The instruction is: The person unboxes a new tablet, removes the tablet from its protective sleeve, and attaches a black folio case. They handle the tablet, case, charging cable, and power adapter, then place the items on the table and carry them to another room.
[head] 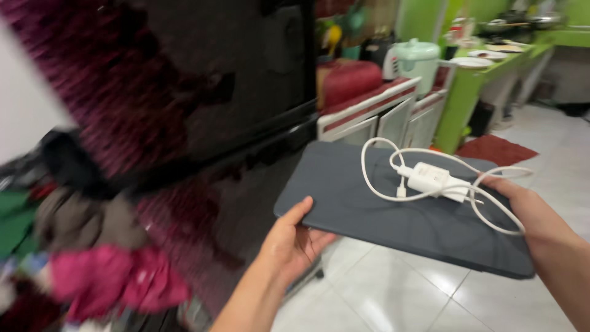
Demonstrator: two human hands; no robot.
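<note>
Left hand: the left hand (pixel 294 240) gripped the near left edge of a dark grey tablet case (pixel 393 212), thumb lying on top, fingers tucked out of sight beneath it.
Right hand: the right hand (pixel 522 206) held the case's right edge — thumb on top, touching the loop of cable; the other fingers were hidden under the case.
Tablet case: flat and closed, carried level between both hands above the white tiled floor (pixel 399 295), tilted slightly away from the person.
Charger: a white charger block (pixel 435 179) lay on top of the case, just left of the right hand's thumb, well right of the left hand.
Cable: a white cable (pixel 375 175) was looped loosely around the charger, one loop running under the right thumb, another reaching toward the case's far edge.
Beyond the left hand: a large dark cabinet front (pixel 203 92), blurred, with a heap of pink and grey clothes (pixel 104 270) to that hand's left.
Beyond the right hand: a green bench (pixel 485 74) carrying white plates (pixel 472 61), with a pale green rice cooker (pixel 415 61) on a white and red cabinet (pixel 375 114) — all well away from the hands.
Red mat: a red mat (pixel 495 149) lay on the floor just past the case's far edge.
</note>
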